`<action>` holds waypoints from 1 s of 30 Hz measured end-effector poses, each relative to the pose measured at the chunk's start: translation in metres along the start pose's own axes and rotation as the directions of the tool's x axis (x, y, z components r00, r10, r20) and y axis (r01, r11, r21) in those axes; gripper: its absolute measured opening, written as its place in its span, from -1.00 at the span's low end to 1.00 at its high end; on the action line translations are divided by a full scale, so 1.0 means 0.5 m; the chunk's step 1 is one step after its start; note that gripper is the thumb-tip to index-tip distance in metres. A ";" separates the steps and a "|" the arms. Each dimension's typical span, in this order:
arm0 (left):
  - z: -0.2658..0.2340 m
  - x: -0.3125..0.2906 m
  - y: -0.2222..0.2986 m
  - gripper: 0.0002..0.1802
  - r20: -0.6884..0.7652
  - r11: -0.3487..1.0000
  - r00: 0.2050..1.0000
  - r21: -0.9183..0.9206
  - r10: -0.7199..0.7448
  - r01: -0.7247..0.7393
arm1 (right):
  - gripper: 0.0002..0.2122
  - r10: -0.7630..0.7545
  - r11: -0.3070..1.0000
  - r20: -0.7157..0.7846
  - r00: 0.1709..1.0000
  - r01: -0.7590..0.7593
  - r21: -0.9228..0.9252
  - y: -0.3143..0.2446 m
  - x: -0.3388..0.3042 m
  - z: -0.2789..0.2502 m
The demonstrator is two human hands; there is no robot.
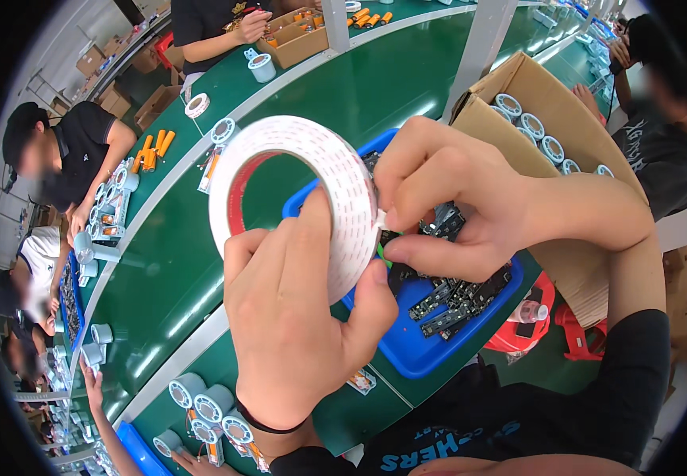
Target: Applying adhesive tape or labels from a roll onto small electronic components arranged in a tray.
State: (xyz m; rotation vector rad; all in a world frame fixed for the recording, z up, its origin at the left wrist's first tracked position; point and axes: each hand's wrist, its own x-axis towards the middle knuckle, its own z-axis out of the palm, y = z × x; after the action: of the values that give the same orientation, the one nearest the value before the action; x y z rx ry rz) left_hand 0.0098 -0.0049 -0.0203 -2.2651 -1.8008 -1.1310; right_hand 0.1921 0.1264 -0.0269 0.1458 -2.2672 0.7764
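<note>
A large roll of white tape with red marks [345,214] and a red inner core is held up in front of me. My left hand [288,325] grips it, with fingers reaching into the ring and the thumb at its lower edge. My right hand [470,198] is closed in a pinch on a small white tape end [381,219] at the roll's right side. Beneath both hands is a blue tray [415,363] holding many small black circuit boards [458,305], partly hidden by my hands. A bit of green shows behind the pinching fingers.
An open cardboard box [589,119] of light-blue cylindrical parts stands at the right. More light-blue cylinders [208,407] with wires sit at the lower left, near another person's hand [200,464]. A green conveyor [173,297] runs past, with co-workers along its far side.
</note>
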 end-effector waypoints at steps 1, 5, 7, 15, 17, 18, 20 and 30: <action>-0.001 0.001 -0.003 -0.47 0.035 1.000 0.999 -0.019 0.002 -0.001 | -0.74 -0.028 0.999 -0.023 0.999 0.027 -0.046 0.000 -0.001 0.001; -0.009 0.002 -0.006 -0.50 0.077 0.999 0.996 -0.037 0.032 -0.030 | -0.78 -0.171 0.972 -0.052 0.984 0.160 -0.172 0.002 0.001 0.002; -0.011 0.002 -0.007 -0.51 0.082 0.998 0.996 -0.038 0.046 -0.043 | -0.78 -0.317 0.923 -0.021 0.948 0.304 -0.235 0.006 0.000 0.000; -0.002 0.003 -0.001 -0.60 -0.017 0.991 0.995 -0.091 0.093 -0.094 | -0.79 -0.390 0.903 0.025 0.920 0.388 -0.183 -0.011 -0.001 0.001; 0.003 0.003 -0.006 -0.62 -0.061 0.981 0.989 -0.127 0.137 -0.144 | -0.79 -0.379 0.911 0.030 0.925 0.379 -0.161 -0.022 -0.008 -0.003; 0.003 0.003 -0.008 -0.63 -0.083 0.976 0.984 -0.142 0.156 -0.167 | -0.79 -0.370 0.918 0.033 0.929 0.371 -0.139 -0.028 -0.012 -0.004; -0.011 0.007 -0.011 -0.63 -0.086 0.974 0.984 -0.156 0.153 -0.165 | -0.79 -0.362 0.925 0.037 0.931 0.364 -0.112 -0.043 -0.015 0.001; -0.054 0.005 -0.090 -0.39 -0.515 0.946 0.810 -0.290 -0.282 0.145 | -0.82 -0.439 0.887 0.020 0.898 0.437 -0.149 -0.018 -0.019 0.037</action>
State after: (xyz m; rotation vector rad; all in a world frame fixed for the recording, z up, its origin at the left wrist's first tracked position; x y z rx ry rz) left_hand -0.0424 0.0000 -0.0171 -1.5788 -1.7646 -1.8949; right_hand 0.1908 0.1077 -0.0390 0.5599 -2.1518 0.3633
